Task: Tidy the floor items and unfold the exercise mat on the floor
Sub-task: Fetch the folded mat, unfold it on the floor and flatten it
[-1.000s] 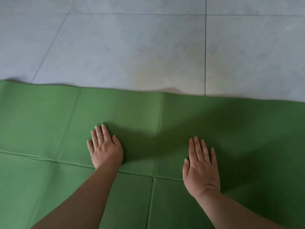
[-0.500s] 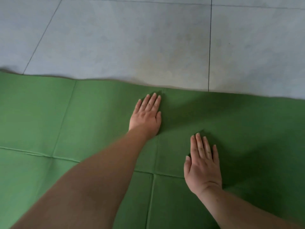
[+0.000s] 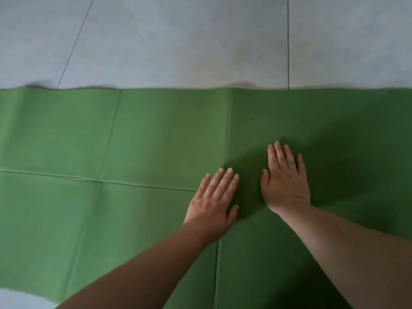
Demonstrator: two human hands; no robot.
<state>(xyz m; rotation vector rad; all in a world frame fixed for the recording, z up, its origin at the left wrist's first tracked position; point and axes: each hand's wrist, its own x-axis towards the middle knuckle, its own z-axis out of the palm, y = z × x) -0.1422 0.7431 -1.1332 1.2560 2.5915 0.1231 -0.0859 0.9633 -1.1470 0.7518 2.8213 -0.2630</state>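
Smoothing looks like the step in hand: the mat (image 3: 156, 139) lies spread open on the floor (image 3: 178, 41), and both hands press flat on it, fingers extended, gripping nothing. The left hand (image 3: 214, 201) sits near a crossing of fold creases; the right hand (image 3: 286, 181) lies just beside it, slightly further forward. Creases run across and along the mat, standing a little proud. Next, I judge, the palms should sweep outward along those ridges to flatten them. The far edge is slightly wavy against bare tile, with open room beyond; a near corner shows at lower left. No other floor items are visible.
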